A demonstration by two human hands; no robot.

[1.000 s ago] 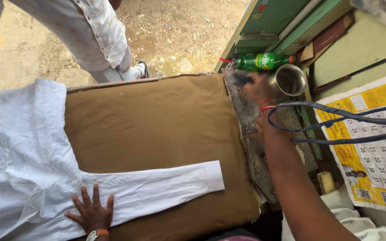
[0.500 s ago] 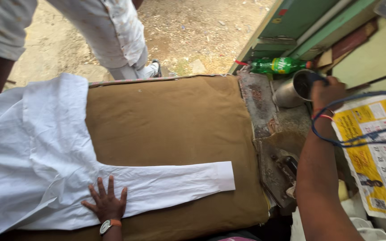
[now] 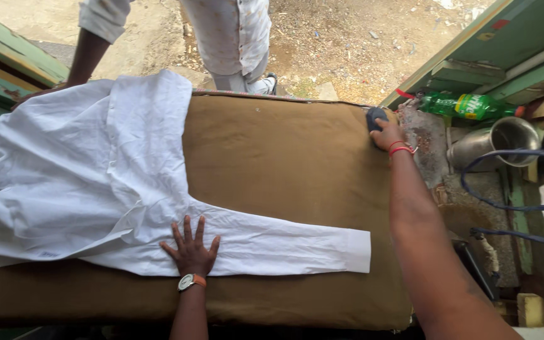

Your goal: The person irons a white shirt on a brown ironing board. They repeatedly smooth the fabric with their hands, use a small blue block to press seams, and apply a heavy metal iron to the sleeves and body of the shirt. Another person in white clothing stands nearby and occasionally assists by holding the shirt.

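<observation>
White shirt sleeve (image 3: 272, 242) under spread left fingers (image 3: 187, 234)

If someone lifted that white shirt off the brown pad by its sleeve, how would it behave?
The white shirt would probably go limp and drape: it already lies in soft creases and folds. It looks thin, so likely light. The left hand presses flat on the sleeve, which suggests the cloth may slide on the brown pad.

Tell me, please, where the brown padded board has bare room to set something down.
The brown padded board is bare between the white shirt, its sleeve and the right hand. A narrow strip lies below the left hand. The ledge by the metal cup is crowded.
</observation>
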